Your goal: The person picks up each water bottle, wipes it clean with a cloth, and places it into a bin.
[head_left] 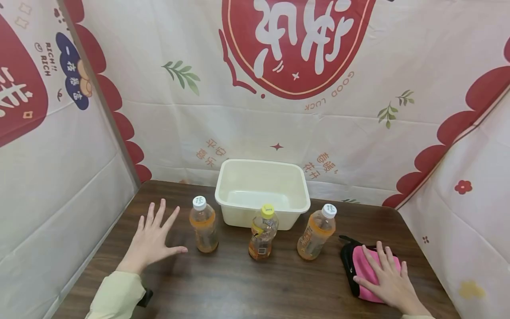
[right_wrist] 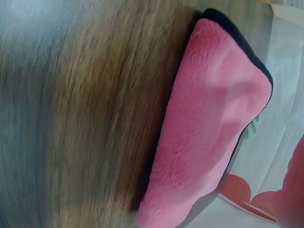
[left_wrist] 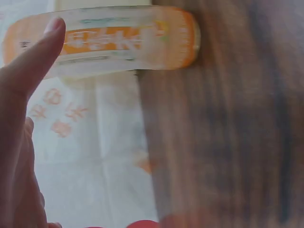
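My left hand (head_left: 149,241) is spread with straight fingers, just left of a clear bottle (head_left: 205,228) with a white cap and an orange band. In the left wrist view the thumb overlaps that bottle's label (left_wrist: 104,40); no grip shows. A yellow-capped bottle (head_left: 261,237) stands in the middle, and another white-capped bottle (head_left: 314,235) to its right. Each has a little amber liquid or tint low down. My right hand (head_left: 390,281) is spread over a folded fuzzy pink cloth (right_wrist: 204,118) with black edging. Whether it touches the cloth I cannot tell.
Behind the bottles stands a cream plastic basin (head_left: 259,212) with nothing visible inside. The dark wooden table (head_left: 239,290) ends at printed fabric walls (head_left: 159,124) at the back and on both sides. A small black object (head_left: 145,297) shows beside the left sleeve.
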`<action>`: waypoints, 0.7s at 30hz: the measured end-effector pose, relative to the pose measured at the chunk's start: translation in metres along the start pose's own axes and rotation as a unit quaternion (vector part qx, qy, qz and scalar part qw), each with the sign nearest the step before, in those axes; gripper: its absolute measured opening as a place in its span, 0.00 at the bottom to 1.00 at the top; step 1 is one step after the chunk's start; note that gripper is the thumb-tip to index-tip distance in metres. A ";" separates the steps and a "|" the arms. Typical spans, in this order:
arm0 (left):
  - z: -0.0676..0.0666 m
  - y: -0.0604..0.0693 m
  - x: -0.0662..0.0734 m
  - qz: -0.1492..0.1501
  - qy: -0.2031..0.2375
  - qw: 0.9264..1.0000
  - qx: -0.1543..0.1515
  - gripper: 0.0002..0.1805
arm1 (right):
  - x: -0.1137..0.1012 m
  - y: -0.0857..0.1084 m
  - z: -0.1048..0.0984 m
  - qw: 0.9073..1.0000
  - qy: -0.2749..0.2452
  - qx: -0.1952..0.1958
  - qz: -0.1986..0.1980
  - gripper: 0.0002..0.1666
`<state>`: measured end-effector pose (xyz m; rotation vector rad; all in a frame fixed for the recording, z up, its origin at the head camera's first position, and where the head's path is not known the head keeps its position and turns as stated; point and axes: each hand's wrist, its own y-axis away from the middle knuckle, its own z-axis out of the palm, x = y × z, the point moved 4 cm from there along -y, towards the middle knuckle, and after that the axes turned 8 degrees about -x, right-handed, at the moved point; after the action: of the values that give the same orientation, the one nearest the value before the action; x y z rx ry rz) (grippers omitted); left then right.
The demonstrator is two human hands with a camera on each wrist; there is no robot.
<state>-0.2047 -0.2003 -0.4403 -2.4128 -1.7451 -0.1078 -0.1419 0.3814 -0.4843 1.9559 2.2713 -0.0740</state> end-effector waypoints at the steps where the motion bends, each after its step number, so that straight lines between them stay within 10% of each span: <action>1: -0.004 -0.001 0.001 -0.001 0.005 1.000 -0.001 0.61 | 0.002 0.000 0.000 1.000 0.002 -0.005 0.002 0.53; 21: -0.101 -0.027 0.049 0.076 -0.072 0.988 0.110 0.54 | 0.022 -0.002 0.013 0.999 0.010 -0.037 -0.003 0.51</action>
<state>-0.2114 -0.1630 -0.3314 -2.4287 -1.5265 0.2695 -0.1456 0.4011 -0.5005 1.9221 2.2575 0.0287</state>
